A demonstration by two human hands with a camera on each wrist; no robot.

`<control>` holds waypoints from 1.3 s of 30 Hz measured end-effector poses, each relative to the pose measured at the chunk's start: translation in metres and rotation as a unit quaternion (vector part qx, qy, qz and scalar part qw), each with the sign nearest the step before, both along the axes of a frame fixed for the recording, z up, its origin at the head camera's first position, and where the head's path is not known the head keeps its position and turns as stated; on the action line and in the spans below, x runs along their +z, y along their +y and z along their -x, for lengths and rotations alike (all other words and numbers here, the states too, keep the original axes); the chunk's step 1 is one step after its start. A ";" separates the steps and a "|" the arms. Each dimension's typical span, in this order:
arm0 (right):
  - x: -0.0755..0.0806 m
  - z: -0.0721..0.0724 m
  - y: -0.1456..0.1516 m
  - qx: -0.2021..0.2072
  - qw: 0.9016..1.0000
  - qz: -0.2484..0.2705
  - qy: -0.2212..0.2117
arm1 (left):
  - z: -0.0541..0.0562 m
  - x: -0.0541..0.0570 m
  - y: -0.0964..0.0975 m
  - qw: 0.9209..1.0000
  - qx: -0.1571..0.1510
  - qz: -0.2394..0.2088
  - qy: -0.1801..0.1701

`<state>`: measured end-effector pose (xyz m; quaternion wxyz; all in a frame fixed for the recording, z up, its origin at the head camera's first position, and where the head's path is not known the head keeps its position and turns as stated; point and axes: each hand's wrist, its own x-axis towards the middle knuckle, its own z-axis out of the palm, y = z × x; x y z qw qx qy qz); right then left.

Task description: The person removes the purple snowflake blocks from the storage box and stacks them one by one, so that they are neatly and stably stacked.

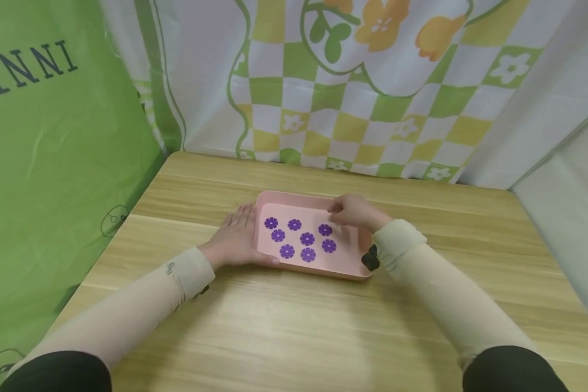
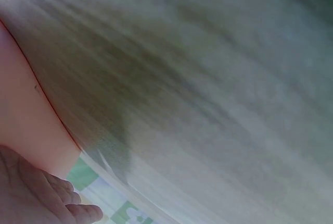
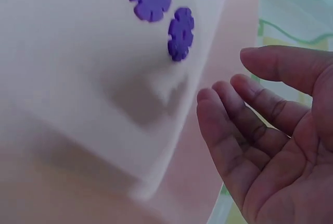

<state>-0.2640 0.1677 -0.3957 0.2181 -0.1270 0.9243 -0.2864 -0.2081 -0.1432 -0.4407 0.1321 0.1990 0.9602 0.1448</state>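
A pink rectangular tray (image 1: 299, 199) lies on the wooden table. Several purple notched discs (image 1: 307, 238), like flower-shaped linking pieces, are spread flat over its left and middle parts. My left hand (image 1: 237, 237) rests against the tray's left side with straight fingers, the thumb by the near-left corner. Over the tray's far right part hovers my right hand (image 1: 355, 211). In the right wrist view its fingers (image 3: 223, 135) are loosely bent, thumb apart, with nothing between them. The nearest purple disc (image 3: 180, 34) lies apart from the fingertips.
The wooden table (image 1: 255, 326) stretches around the tray. Behind it hangs a green, yellow and white checked curtain (image 1: 357, 114). A green cloth (image 1: 54, 152) hangs along the left side, and a pale cloth (image 1: 568, 179) is on the right.
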 end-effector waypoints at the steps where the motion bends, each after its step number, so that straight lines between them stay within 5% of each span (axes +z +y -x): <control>1: -0.001 0.000 -0.003 0.003 1.000 -0.011 0.007 | 0.000 0.000 0.000 1.000 0.000 0.000 0.001; 10: -0.007 0.000 -0.024 0.059 0.993 -0.097 0.040 | -0.002 0.004 0.000 1.000 -0.002 -0.012 0.003; 39: -0.011 -0.009 -0.029 0.073 0.989 -0.122 0.050 | -0.003 0.005 0.001 1.000 0.001 0.001 -0.002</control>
